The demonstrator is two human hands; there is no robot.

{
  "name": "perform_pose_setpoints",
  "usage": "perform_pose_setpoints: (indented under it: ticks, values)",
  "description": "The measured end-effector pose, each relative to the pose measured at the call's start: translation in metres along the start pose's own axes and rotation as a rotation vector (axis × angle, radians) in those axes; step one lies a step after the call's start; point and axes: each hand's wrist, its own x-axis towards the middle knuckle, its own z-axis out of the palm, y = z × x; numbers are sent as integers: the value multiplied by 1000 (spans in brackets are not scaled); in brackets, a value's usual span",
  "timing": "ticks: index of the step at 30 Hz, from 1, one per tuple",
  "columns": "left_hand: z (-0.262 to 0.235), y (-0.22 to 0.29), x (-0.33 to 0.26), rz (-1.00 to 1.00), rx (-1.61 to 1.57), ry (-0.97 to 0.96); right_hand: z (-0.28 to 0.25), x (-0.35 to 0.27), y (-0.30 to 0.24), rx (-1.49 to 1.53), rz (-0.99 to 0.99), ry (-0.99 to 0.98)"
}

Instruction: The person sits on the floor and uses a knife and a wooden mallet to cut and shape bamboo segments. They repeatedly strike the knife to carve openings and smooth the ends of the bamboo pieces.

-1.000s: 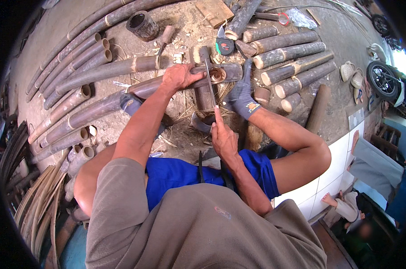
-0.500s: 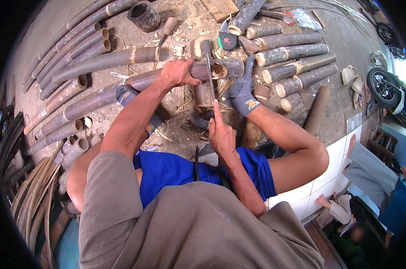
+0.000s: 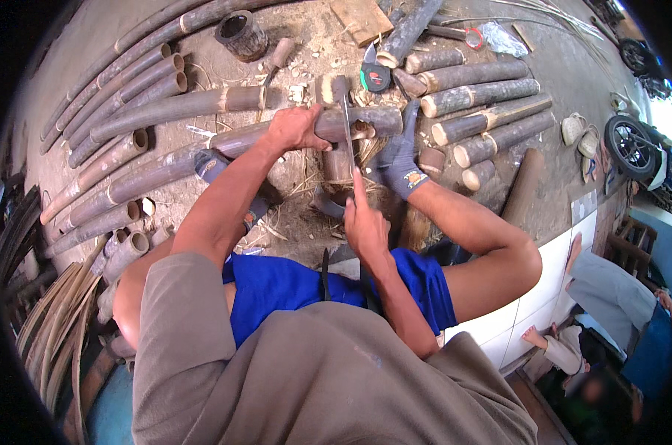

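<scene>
My left hand point(image 3: 295, 128) is closed around a dark bamboo pole point(image 3: 247, 139), thumb toward me. My right hand point(image 3: 367, 225) grips the wooden handle of a long-bladed cutting tool point(image 3: 348, 132). Its narrow straight blade lies across the pole, right of my left hand; whether it has teeth does not show. Just right of the blade, a notch point(image 3: 363, 130) opens in the pole's side. Beneath the pole is a thick wooden block point(image 3: 339, 165). My grey-socked right foot point(image 3: 401, 159) presses against the pole's right end, and my left foot point(image 3: 212, 165) is by its left part.
Several bamboo poles point(image 3: 165, 109) lie at the left, and short cut lengths point(image 3: 480, 96) at the right. Beyond the pole are a tape measure point(image 3: 375, 77), a wooden-handled tool point(image 3: 281, 53) and a dark pot point(image 3: 241, 35). Another person's legs point(image 3: 610, 285) show at the lower right.
The bamboo pole has rolled toward me, so its notch sits lower on the near side. Both hands keep their grips, and the blade still crosses the pole.
</scene>
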Motion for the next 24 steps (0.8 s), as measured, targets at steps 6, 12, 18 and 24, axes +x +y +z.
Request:
perform_pose_setpoints:
  ticks: [6,12,18,24]
  values:
    - [13,3,-7,-11,119,106,-3,12,-1,13,-22,11]
    - [-6,-3,1,-4,-28,-55,-11,1,-3,-5,11,-62]
    - [7,2,-11,38,103,159,-6,2,-1,-3,-11,-30]
    - [18,4,-14,-32,157,192,-5,14,-4,50,-98,39]
